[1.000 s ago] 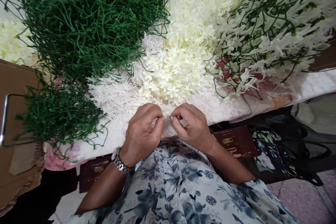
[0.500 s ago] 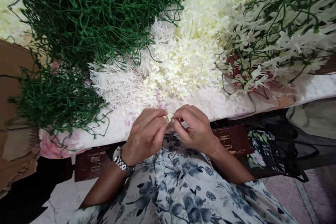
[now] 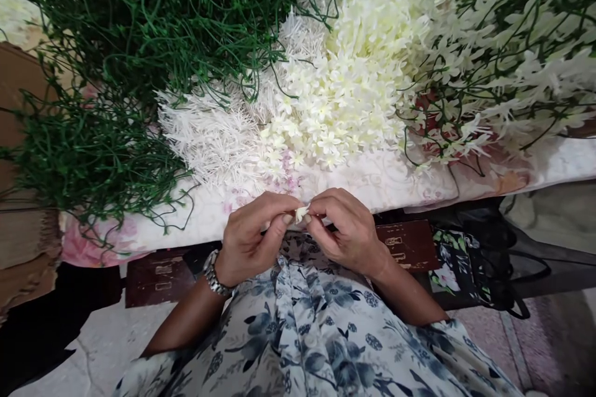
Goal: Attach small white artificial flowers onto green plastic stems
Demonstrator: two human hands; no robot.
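Between my fingertips, just off the table's near edge, is a small cream artificial flower (image 3: 302, 215). My left hand (image 3: 256, 234), with a metal watch at its wrist, pinches one side of it. From the other side, my right hand (image 3: 343, 226) pinches it between thumb and forefinger. Past my hands lie a pile of thin white plastic pieces (image 3: 214, 139) and a heap of loose cream flower heads (image 3: 338, 108). The fingers partly hide the flower, and I cannot make out any small part held against it.
Green artificial stems (image 3: 177, 18) form a large mound at the left, with a smaller clump of green stems (image 3: 93, 158) nearer. White flowers on green stems (image 3: 516, 68) lie at the right. A cardboard box (image 3: 23, 223) stands left. The floral cloth (image 3: 372, 180) covers the table's edge.
The flower shows more between my fingertips, and my left thumb has shifted back from it slightly. Both hands stay in nearly the same place. The view has shifted a little.
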